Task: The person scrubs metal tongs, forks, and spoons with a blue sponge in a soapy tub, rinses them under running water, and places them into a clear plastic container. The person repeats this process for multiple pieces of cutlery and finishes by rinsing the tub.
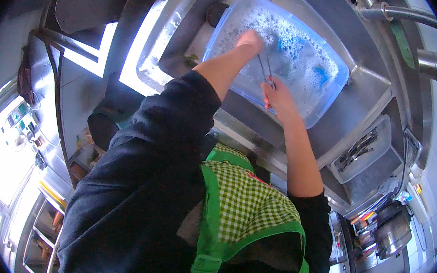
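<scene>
A translucent plastic tub [344,81] with a blue-tinted rim stands in a stainless steel sink basin [347,113], holding cloudy water with white suds. My left hand [250,41] dips into the foam on the tub's left side; its fingers are hidden, so its grip does not show. My right hand [279,97], over the tub's near side, grips a slim metal utensil [264,68] that looks like tongs. The utensil's two thin arms reach toward my left wrist, and their far ends are lost in the water. Blurred blue items [321,75] show through the suds.
Right of the basin, a clear plastic container [384,132] holds several metal utensils [359,150]. A steel pipe [411,15] runs along the top right. At lower right stands a lidded metal pot [394,236]. A dark round object [216,14] lies beside the tub in the sink.
</scene>
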`<state>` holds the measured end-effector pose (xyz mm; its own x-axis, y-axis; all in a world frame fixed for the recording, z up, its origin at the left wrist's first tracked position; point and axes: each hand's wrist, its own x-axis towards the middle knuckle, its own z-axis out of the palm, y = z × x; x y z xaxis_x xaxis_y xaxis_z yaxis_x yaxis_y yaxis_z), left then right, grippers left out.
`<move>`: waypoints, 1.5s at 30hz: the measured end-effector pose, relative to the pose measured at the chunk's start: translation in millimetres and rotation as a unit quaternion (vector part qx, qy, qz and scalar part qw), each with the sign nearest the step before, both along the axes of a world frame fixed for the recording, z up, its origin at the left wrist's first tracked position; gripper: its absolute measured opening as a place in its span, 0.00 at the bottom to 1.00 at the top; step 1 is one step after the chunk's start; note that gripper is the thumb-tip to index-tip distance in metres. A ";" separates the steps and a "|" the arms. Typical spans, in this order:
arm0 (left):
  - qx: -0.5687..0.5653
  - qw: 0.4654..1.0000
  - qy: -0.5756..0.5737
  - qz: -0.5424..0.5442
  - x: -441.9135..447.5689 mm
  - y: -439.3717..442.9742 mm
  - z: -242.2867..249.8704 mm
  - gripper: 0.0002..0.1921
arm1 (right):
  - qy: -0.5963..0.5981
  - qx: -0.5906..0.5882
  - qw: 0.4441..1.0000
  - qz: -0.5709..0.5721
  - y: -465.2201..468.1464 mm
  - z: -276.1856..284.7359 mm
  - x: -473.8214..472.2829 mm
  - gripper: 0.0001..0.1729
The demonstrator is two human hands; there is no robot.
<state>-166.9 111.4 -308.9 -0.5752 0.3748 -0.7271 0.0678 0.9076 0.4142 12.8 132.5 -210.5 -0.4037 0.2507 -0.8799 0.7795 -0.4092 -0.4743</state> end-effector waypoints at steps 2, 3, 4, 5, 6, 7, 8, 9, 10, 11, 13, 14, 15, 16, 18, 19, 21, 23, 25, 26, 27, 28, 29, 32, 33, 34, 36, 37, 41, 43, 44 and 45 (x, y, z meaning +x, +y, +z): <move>-0.005 0.999 -0.037 0.032 0.1 4.3 -6.4 0.18 | -0.013 0.088 0.993 0.078 -2.4 -4.7 0.4 0.21; -0.001 0.998 -0.052 0.026 0.0 4.0 -8.7 0.18 | -0.015 0.067 0.995 0.067 -3.3 -6.8 1.0 0.21; 0.011 0.998 -0.067 0.017 -0.4 3.0 -10.1 0.19 | -0.008 0.066 0.997 0.046 -4.9 -8.3 1.7 0.22; 0.013 0.997 -0.079 0.013 -0.8 1.1 -10.6 0.19 | 0.007 0.096 0.992 0.082 -6.3 -8.9 2.7 0.22; 0.013 0.997 -0.069 -0.009 -1.3 -0.4 -10.4 0.17 | 0.029 0.146 0.983 0.108 -7.8 -9.0 3.1 0.22; 0.004 0.998 -0.057 -0.028 -1.0 -1.9 -9.3 0.15 | 0.007 0.148 0.984 0.101 -8.7 -7.9 3.8 0.21; -0.003 0.998 -0.045 -0.046 -0.7 -2.4 -7.6 0.14 | 0.034 0.123 0.989 0.078 -9.1 -6.5 3.6 0.20; -0.012 0.999 -0.039 -0.031 0.2 -1.3 -5.4 0.14 | 0.020 0.051 0.998 0.023 -9.2 -3.6 3.6 0.19; -0.021 0.999 -0.033 -0.017 2.5 -0.3 -2.6 0.15 | 0.010 -0.048 0.998 -0.026 -8.0 -0.9 2.5 0.17; -0.030 0.999 -0.028 -0.001 5.5 1.3 0.8 0.15 | 0.012 -0.099 0.992 -0.075 -6.3 2.9 1.9 0.16; -0.078 0.993 -0.028 -0.082 8.9 8.5 7.9 0.15 | 0.051 -0.256 0.952 -0.160 -0.3 10.1 -1.2 0.12; -0.104 0.987 -0.022 -0.118 11.3 11.3 11.9 0.16 | 0.036 -0.259 0.952 -0.161 2.4 13.8 -2.5 0.11; -0.100 0.987 -0.021 -0.127 13.2 12.8 16.2 0.16 | 0.046 -0.269 0.948 -0.164 5.1 17.2 -3.3 0.09; -0.096 0.987 -0.013 -0.132 13.5 14.7 20.6 0.15 | 0.048 -0.260 0.949 -0.172 6.2 20.9 -3.1 0.08; -0.096 0.983 0.011 -0.158 12.6 14.6 30.8 0.15 | 0.042 -0.219 0.964 -0.145 5.2 27.7 0.0 0.09; -0.099 0.978 0.024 -0.182 12.5 13.1 36.5 0.15 | 0.036 -0.193 0.972 -0.132 2.7 31.0 2.9 0.09; -0.091 0.966 0.060 -0.236 11.0 10.1 49.0 0.15 | 0.036 -0.123 0.986 -0.106 -5.1 37.8 12.2 0.11; -0.070 0.948 0.104 -0.292 8.2 8.2 62.0 0.15 | 0.038 -0.093 0.991 -0.089 -10.5 43.3 22.1 0.13; -0.079 0.916 0.134 -0.370 8.8 11.5 73.2 0.14 | 0.038 -0.088 0.992 -0.084 -12.1 46.7 30.4 0.15; -0.082 0.897 0.146 -0.410 9.3 12.6 77.1 0.14 | 0.036 -0.107 0.990 -0.084 -11.2 47.4 33.5 0.15; -0.083 0.883 0.155 -0.434 9.3 14.2 79.2 0.14 | 0.035 -0.108 0.990 -0.084 -8.6 46.3 35.0 0.15; -0.082 0.869 0.164 -0.460 8.0 15.9 79.3 0.13 | 0.056 -0.121 0.988 -0.072 -4.8 44.5 35.9 0.15; -0.081 0.853 0.165 -0.488 8.5 17.0 77.5 0.13 | 0.038 -0.112 0.991 -0.065 -1.2 41.4 35.1 0.15; -0.145 0.826 0.125 -0.531 5.8 17.8 62.3 0.13 | 0.044 -0.094 0.994 0.021 12.2 27.7 29.2 0.15; -0.174 0.799 0.117 -0.563 5.4 17.2 55.3 0.13 | 0.043 -0.064 0.995 0.068 15.7 23.3 27.2 0.15; -0.210 0.776 0.116 -0.583 5.0 18.4 47.9 0.13 | 0.023 -0.028 0.993 0.116 17.9 18.9 25.1 0.15; -0.207 0.751 0.137 -0.612 4.0 16.8 35.4 0.13 | 0.036 0.013 0.984 0.174 22.7 13.9 25.0 0.14; -0.169 0.749 0.159 -0.621 1.4 15.1 30.8 0.12 | 0.046 0.048 0.976 0.208 25.5 13.0 26.6 0.14; -0.007 0.820 0.144 -0.554 -21.6 7.2 22.2 0.13 | 0.042 -0.111 0.992 0.040 39.4 19.6 39.9 0.14; 0.074 0.914 -0.007 -0.399 -31.7 1.6 18.3 0.14 | 0.033 -0.162 0.986 0.006 44.9 22.5 43.5 0.15; 0.107 0.943 -0.078 -0.305 -33.6 -0.4 15.2 0.14 | 0.052 -0.199 0.979 -0.004 46.2 22.4 43.5 0.15; 0.135 0.951 -0.081 -0.268 -32.9 -1.4 11.3 0.14 | 0.058 -0.220 0.974 -0.016 46.0 21.5 42.1 0.16</move>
<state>-199.8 109.9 -297.6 -0.1384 0.7678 -0.6256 0.4054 0.6202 0.6716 54.9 178.5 -189.1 -0.5053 -0.1265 -0.8536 0.7143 -0.6163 -0.3316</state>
